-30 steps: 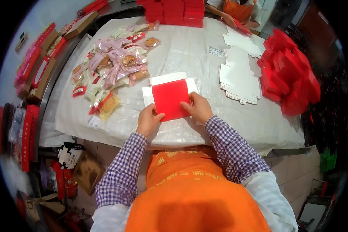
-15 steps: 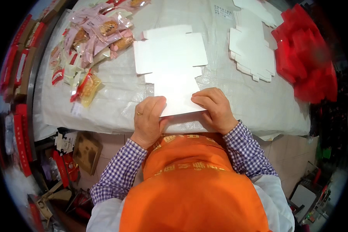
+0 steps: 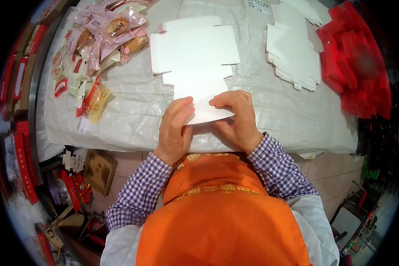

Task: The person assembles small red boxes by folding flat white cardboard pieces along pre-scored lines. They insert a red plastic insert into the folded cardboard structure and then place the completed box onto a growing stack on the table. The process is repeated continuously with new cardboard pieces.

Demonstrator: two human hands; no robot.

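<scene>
Left of the white cardboard blank, wrapped pastries lie heaped, with one yellow packet toward the near side. At the blank's near left corner, the left hand grips the near panel, fingers on top and thumb seemingly underneath. The blank itself lies on the sheet-covered tabletop, mostly flat, that panel bowed between the hands. At the blank's near right corner, the right hand pinches the same panel, thumb below the edge. The step in hand looks like bending this panel; carrying it on would call for even pressure from both hands. Right of the blank sits a stack of similar flat blanks, and farther right of it a pile of red boxes.
</scene>
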